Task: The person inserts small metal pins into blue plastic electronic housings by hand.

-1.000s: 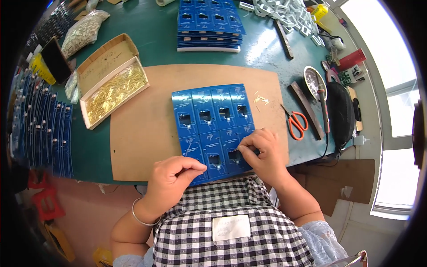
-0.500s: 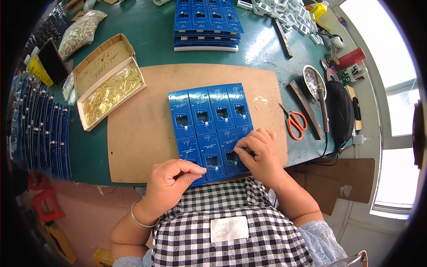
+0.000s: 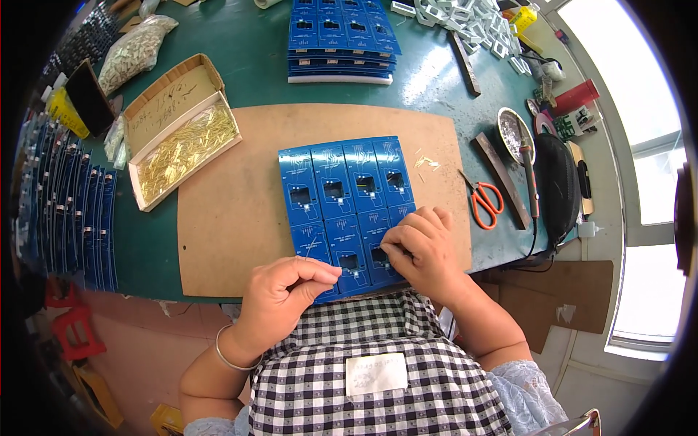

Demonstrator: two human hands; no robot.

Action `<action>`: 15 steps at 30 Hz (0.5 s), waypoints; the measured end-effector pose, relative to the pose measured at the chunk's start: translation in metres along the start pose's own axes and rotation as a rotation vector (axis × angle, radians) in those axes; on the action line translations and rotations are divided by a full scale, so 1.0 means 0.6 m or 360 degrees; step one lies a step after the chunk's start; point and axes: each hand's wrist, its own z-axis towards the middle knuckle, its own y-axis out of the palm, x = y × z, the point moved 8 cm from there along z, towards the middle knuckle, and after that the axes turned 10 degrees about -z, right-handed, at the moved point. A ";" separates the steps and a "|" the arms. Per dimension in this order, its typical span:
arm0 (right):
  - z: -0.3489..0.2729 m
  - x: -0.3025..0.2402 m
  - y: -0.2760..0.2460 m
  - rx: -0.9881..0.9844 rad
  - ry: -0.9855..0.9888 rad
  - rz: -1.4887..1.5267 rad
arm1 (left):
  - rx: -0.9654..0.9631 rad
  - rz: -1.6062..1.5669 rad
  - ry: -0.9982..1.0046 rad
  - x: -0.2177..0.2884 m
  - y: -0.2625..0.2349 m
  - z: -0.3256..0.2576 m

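A blue circuit board panel (image 3: 342,190), divided into rectangular units with dark square cutouts, lies on a brown board (image 3: 233,240) in front of me. Over its lower left units, my left hand (image 3: 287,287) is closed in a pinch, thumb against forefinger. My right hand (image 3: 422,243) rests at the panel's lower right, thumb and forefinger pinched beside a cutout and the other fingers curled. Whatever either pinch holds is too small or hidden to make out. Several loose brass-coloured pins (image 3: 427,163) lie right of the panel.
On the left stand an open cardboard box (image 3: 185,154) of brass-coloured pins and upright blue boards (image 3: 98,225). More panels (image 3: 342,62) are stacked at the back. To the right are orange-handled scissors (image 3: 486,203), a metal bar (image 3: 502,178), a soldering iron (image 3: 531,178) and a bowl (image 3: 511,131).
The whole view has shifted slightly. My left hand has edged a little to the right and up over the panel; my right hand keeps nearly the same pose.
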 end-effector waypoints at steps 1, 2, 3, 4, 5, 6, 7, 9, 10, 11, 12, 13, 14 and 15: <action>0.002 -0.002 0.000 -0.0013 -0.0016 -0.0008 | 0.0002 0.0001 -0.0001 -0.001 0.000 0.001; 0.005 -0.001 -0.003 -0.0013 -0.0017 -0.0006 | -0.0003 0.0017 0.0061 0.003 0.001 0.002; 0.009 -0.003 -0.002 -0.0058 -0.0041 -0.0066 | -0.0009 0.0033 0.0122 0.007 0.001 0.002; 0.011 -0.005 0.000 -0.0102 -0.0064 -0.0127 | -0.0009 0.0034 0.0121 0.006 0.000 0.001; 0.011 -0.006 0.000 -0.0102 -0.0063 -0.0125 | -0.0023 0.0066 0.0086 0.003 -0.001 0.000; 0.011 -0.007 0.000 -0.0109 -0.0062 -0.0131 | -0.0037 0.0097 0.0052 0.000 -0.001 0.000; 0.011 -0.008 0.001 -0.0115 -0.0060 -0.0136 | -0.0038 0.0096 0.0052 0.001 -0.002 -0.001; 0.011 -0.013 -0.001 -0.0110 -0.0079 -0.0200 | -0.0014 0.0091 -0.0111 -0.009 -0.005 -0.003; 0.011 -0.017 -0.002 -0.0104 -0.0098 -0.0261 | -0.0014 0.0090 -0.0110 -0.008 -0.005 -0.003; 0.011 -0.018 -0.003 -0.0104 -0.0099 -0.0262 | 0.0006 0.0067 -0.0134 -0.009 -0.006 -0.002; 0.009 -0.027 -0.003 -0.0087 -0.0202 -0.0373 | 0.0030 0.0046 -0.0159 -0.011 -0.007 -0.003; 0.008 -0.037 -0.003 -0.0069 -0.0306 -0.0482 | 0.0037 0.0048 -0.0160 -0.012 -0.006 -0.004; 0.007 -0.038 -0.003 -0.0068 -0.0313 -0.0476 | 0.0053 -0.0085 -0.0193 -0.018 -0.006 -0.004; 0.006 -0.046 -0.005 -0.0033 -0.0396 -0.0541 | 0.0074 -0.0213 -0.0224 -0.023 -0.008 -0.005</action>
